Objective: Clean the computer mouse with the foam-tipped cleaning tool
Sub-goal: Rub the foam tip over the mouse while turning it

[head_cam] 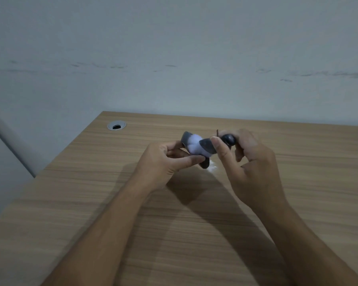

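Observation:
Both hands are raised just above the wooden desk (194,213). My left hand (163,162) pinches a small dark grey computer mouse (186,138) from below, and white foam (194,145) covers its middle. My right hand (250,162) grips the black cleaning tool (228,139) by its rounded handle. The tool's dark flat end (207,147) presses against the foam on the mouse. A thin dark cord sticks up near the right thumb. The lower part of the mouse is hidden behind my left fingers.
A smear of white foam (212,168) lies on the desk under the hands. A round metal cable grommet (116,125) sits near the desk's far left corner. A pale wall runs along the far edge, and the desk's left edge drops off to the floor.

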A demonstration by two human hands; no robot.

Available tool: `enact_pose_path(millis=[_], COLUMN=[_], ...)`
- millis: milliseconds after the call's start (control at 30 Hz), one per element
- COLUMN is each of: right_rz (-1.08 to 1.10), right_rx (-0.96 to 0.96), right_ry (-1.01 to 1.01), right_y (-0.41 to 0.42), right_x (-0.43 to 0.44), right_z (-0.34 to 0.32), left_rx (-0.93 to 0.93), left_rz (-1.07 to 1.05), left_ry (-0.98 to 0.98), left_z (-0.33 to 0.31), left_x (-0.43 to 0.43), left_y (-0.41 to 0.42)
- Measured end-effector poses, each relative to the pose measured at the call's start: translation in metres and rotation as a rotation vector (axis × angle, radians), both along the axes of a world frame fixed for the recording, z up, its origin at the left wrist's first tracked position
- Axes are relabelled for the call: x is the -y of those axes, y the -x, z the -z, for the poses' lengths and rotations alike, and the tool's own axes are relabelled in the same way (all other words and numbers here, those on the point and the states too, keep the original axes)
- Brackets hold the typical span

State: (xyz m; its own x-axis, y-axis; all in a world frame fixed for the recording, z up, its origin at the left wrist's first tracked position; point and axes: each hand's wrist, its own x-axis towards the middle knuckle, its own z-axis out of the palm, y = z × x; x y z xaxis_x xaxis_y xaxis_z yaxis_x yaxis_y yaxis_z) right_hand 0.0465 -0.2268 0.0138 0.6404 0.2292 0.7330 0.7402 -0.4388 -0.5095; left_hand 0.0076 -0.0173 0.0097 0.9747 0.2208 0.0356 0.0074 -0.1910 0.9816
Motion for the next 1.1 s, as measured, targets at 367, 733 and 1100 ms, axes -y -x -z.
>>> enact_pose_path(millis=[367, 733, 1100], right_rz=[0.035, 0.093, 0.128], right_rx=[0.001, -0.130, -0.090], right_ry=[0.016, -0.072, -0.082], right_y=[-0.005, -0.013, -0.014], right_x=[0.001, 0.001, 0.001], right_z=[0.002, 0.011, 0.013], left_rx=[-0.015, -0.037, 0.035], left_rz=[-0.003, 0.131, 0.062], left_ry=[0.056, 0.050, 0.189], left_z=[0.007, 0.009, 0.012], left_x=[-0.001, 0.001, 0.004], left_y=[-0.006, -0.005, -0.010])
